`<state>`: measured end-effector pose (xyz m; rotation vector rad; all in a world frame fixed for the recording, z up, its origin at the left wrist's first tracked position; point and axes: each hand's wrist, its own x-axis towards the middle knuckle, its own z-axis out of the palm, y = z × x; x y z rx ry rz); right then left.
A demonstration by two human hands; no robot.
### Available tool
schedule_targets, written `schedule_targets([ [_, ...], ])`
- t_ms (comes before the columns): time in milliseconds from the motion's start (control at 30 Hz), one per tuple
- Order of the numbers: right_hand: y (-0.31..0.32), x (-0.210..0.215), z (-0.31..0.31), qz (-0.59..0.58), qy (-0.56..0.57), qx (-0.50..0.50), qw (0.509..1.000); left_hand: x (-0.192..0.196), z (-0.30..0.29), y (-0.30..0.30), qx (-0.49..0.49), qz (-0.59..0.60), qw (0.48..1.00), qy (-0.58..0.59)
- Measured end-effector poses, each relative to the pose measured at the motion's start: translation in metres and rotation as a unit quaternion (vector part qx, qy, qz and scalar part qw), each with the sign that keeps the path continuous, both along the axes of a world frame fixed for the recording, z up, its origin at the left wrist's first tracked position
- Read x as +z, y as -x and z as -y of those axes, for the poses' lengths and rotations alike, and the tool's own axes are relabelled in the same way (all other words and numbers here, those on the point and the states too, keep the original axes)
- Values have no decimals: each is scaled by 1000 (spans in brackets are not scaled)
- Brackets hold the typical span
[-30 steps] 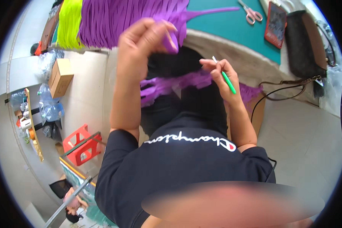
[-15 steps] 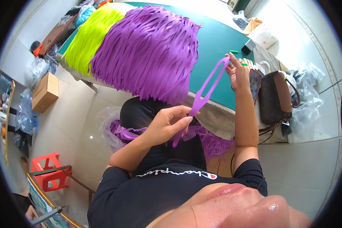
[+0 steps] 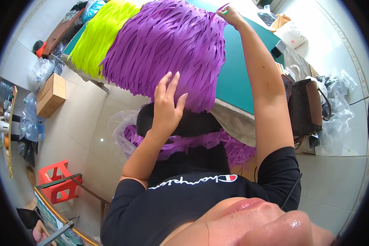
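Observation:
A broad pile of purple rubbery straps (image 3: 160, 49) lies on the green table and hangs over its near edge. My right hand (image 3: 232, 18) reaches to the far right corner of this pile, fingers closed on the end of a purple strap (image 3: 222, 7). A slim green tool (image 3: 224, 12) shows at the same fingers; its kind is too small to make out. My left hand (image 3: 167, 107) holds nothing. Its fingers are spread and raised over the near, hanging ends of the purple straps.
Bright yellow-green straps (image 3: 98, 45) lie left of the purple ones on the table (image 3: 238, 78). More purple straps (image 3: 238, 149) sit in a plastic bag around my lap. A brown handbag (image 3: 305, 106) stands at right, a cardboard box (image 3: 51, 95) and red stool (image 3: 59, 180) at left.
My right hand has moved far forward with the strap to the pile's far corner. My left hand has let go of the strap's lower end and moved forward, fingers spread.

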<state>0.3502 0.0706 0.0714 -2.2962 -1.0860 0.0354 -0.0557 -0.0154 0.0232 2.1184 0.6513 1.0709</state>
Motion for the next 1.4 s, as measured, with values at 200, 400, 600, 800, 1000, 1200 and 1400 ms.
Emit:
schedule_targets([
  [200,24,-53,15,146,45,-33,988,-19,11,43,-14,-50,999,-6],
  [400,45,-78,8,116,-66,-59,989,-38,24,41,2,-91,996,2],
  [600,-7,-78,-33,-135,-120,-102,978,-46,28,35,26,-102,994,-36],
  [800,-24,-87,-35,-128,-190,-61,971,-51,32,25,-21,-121,992,-20],
  [1000,38,-61,21,76,-234,-118,962,-46,33,27,-10,-104,994,-23],
  [1200,84,-60,229,245,-283,-121,919,-94,6,113,160,-82,983,32],
  [1400,82,-82,380,282,-127,-241,920,-180,0,212,241,-38,625,741],
])
